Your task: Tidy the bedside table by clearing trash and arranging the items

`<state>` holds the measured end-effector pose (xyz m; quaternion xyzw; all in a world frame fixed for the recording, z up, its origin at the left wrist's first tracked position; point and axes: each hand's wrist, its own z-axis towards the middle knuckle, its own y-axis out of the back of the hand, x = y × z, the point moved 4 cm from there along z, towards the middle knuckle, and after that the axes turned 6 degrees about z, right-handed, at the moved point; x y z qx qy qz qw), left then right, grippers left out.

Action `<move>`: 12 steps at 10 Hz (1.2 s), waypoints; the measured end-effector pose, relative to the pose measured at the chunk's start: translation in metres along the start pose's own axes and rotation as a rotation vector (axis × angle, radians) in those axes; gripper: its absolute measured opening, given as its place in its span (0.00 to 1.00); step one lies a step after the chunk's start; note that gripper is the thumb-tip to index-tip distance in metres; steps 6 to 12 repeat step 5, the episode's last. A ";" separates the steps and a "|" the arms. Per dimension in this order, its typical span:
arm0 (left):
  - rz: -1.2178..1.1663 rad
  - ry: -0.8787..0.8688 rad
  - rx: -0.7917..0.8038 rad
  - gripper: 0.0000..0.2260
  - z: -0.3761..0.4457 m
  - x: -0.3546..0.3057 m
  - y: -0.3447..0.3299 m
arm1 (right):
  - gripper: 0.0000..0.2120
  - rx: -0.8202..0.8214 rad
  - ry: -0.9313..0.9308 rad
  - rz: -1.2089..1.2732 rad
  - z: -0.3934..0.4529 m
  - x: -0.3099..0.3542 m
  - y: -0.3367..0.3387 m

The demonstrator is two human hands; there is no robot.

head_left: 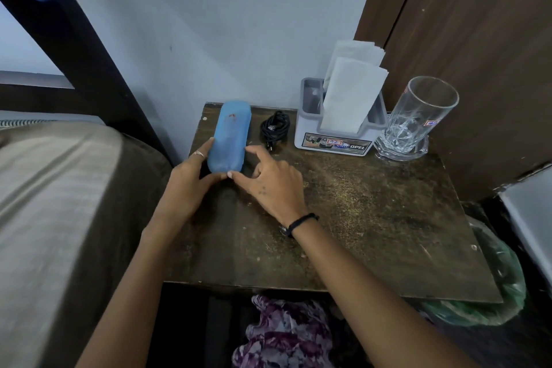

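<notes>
A long blue case lies flat at the back left of the dark wooden bedside table, its far end near the wall. My left hand grips its near left side and my right hand its near right side, thumbs meeting at the near end. Just right of the case lies a coiled black cable. Further right stands a grey holder with white tissues upright in it. A clear glass stands on a glass coaster at the back right corner.
A bed with a grey-brown cover lies against the table's left side. A brown wardrobe rises behind the glass. A green plastic bag sits on the floor by the table's right front corner. Purple floral cloth lies below the front edge.
</notes>
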<state>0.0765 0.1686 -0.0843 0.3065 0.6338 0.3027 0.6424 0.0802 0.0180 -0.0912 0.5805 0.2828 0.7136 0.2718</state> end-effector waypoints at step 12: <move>0.048 0.037 -0.034 0.34 -0.014 -0.010 -0.007 | 0.33 0.120 -0.025 0.105 -0.008 -0.001 0.000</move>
